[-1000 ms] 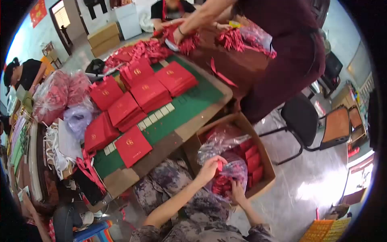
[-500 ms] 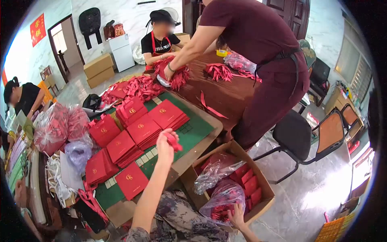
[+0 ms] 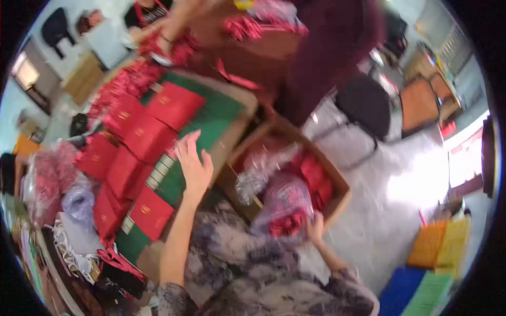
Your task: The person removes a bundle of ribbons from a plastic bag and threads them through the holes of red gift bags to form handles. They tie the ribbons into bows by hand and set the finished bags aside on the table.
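My left hand (image 3: 195, 167) is held above the near edge of the green mat (image 3: 224, 113), fingers apart, with nothing visible in it. Beneath and left of it are stacks of red cards or small bags with gold print (image 3: 150, 136); a lower pile (image 3: 152, 211) lies closest to me. By my lap stands an open cardboard box (image 3: 337, 203). My right hand (image 3: 316, 229) grips the side of a clear plastic bag (image 3: 287, 197) in this box; red ribbon-like pieces (image 3: 287, 224) show in the bag's mouth. Motion blurs the fingertips.
Across the brown table (image 3: 269, 50), a person in dark maroon clothes (image 3: 332, 63) stands and reaches over a red ribbon heap (image 3: 179, 50); another person sits behind. A black chair (image 3: 363, 105) is beyond the box. Plastic bags of red items (image 3: 50, 171) sit at left.
The view has swung down and to the right. My left hand held a bunched red ribbon before; its fingers are now spread without it. My right hand stays at the plastic bag.
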Available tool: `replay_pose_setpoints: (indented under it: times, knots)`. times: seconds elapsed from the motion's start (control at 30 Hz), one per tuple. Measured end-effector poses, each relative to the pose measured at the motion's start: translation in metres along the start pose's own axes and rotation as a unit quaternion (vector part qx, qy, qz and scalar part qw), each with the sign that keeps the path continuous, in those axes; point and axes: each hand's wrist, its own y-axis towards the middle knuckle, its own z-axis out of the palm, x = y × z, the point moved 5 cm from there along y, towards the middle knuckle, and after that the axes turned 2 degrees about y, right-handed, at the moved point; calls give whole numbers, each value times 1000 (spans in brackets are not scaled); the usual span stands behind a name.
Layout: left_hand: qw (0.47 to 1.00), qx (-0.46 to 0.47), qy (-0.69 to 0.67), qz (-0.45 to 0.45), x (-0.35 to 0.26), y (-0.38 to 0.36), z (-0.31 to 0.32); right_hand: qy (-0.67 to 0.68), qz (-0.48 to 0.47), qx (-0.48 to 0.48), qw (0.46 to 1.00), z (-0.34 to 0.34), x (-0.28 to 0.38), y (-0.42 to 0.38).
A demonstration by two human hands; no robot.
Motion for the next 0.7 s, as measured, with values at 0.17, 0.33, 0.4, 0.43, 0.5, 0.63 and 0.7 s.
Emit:
replay_pose_setpoints:
  times: [0.17,0.33,0.4,0.43,0.5,0.63,0.7]
  knots:
    - [925,321,-202,22,-101,-111,61,101,65,-14,993,-3,-2,20]
    - [883,469,-1,-28,-88,-227,145,74,57,-36,995,-9,22,37]
    - [853,513,17,-99,-63,-244,171,84,38,-71,993,-6,29,46]
    - [820,556,20,-136,-48,-247,182,84,33,-70,993,-1,29,54]
    - [898,378,-117,-195,-31,-237,183,134,56,-88,986,6,28,69]
    - [926,317,-117,-166,-59,-171,172,168,-41,-175,969,-20,66,104]
    - [938,286,-131,-147,-67,-147,168,175,-55,-179,967,-35,83,121]
